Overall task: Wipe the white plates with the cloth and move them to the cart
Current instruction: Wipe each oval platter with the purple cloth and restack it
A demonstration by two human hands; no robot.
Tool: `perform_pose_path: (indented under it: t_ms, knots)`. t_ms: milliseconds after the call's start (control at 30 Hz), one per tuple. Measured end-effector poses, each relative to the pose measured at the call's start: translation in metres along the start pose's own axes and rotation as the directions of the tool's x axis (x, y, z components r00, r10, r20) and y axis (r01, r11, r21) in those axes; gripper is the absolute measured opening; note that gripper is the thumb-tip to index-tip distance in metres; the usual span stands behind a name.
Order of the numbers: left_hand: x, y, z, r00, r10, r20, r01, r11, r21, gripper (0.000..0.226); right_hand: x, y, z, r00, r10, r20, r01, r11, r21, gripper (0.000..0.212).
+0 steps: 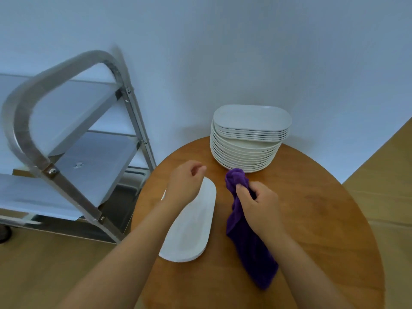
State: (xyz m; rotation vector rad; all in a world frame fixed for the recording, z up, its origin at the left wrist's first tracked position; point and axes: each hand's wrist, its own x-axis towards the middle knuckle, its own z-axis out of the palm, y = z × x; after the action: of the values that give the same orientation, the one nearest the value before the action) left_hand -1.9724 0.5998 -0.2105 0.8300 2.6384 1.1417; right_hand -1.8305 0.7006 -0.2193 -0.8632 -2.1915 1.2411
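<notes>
A tall stack of white oblong plates (248, 141) stands at the far side of the round wooden table (323, 219). One white plate (191, 228) lies flat near the table's left edge. My left hand (186, 181) hovers over that plate's far end, fingers loosely curled and holding nothing. My right hand (256, 204) grips a purple cloth (247, 244), bunched above my fist next to the stack and trailing down onto the table toward me. The metal cart (66, 139) stands to the left of the table.
The cart has a curved steel handle (26, 121) and several shelves covered with white liners. A white wall rises right behind the table and cart. Wooden floor shows at the right and bottom left.
</notes>
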Motion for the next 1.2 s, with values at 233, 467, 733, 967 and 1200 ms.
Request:
perform_pose_path:
  t_ms: [233, 467, 733, 967, 1200]
  knots:
    - [0.096, 0.048, 0.025, 0.983, -0.167, -0.078, 0.145, 0.961, -0.235, 0.038, 0.066, -0.004, -0.027, 0.997, -0.008, -0.073, 0.005, 0.999, -0.049, 0.037]
    - [0.153, 0.047, 0.028, 0.967, -0.256, -0.004, 0.256, 0.964, 0.066, 0.043, 0.086, 0.010, -0.040, 0.998, 0.023, -0.058, -0.025, 0.999, -0.031, 0.039]
    - [0.162, 0.056, 0.020, 0.987, -0.097, 0.124, 0.075, 0.982, 0.176, 0.040, 0.082, 0.018, -0.044, 0.997, 0.055, -0.062, -0.053, 0.998, 0.042, 0.037]
    - [0.149, 0.064, 0.004, 0.973, -0.174, 0.152, 0.211, 0.938, -0.275, 0.031, 0.066, 0.023, -0.051, 0.976, 0.185, -0.120, -0.156, 0.964, 0.217, 0.038]
    - [0.094, 0.056, -0.015, 0.974, -0.195, 0.115, 0.226, 0.879, -0.420, 0.029, 0.048, 0.016, -0.074, 0.873, 0.473, -0.116, -0.341, 0.764, 0.547, 0.033]
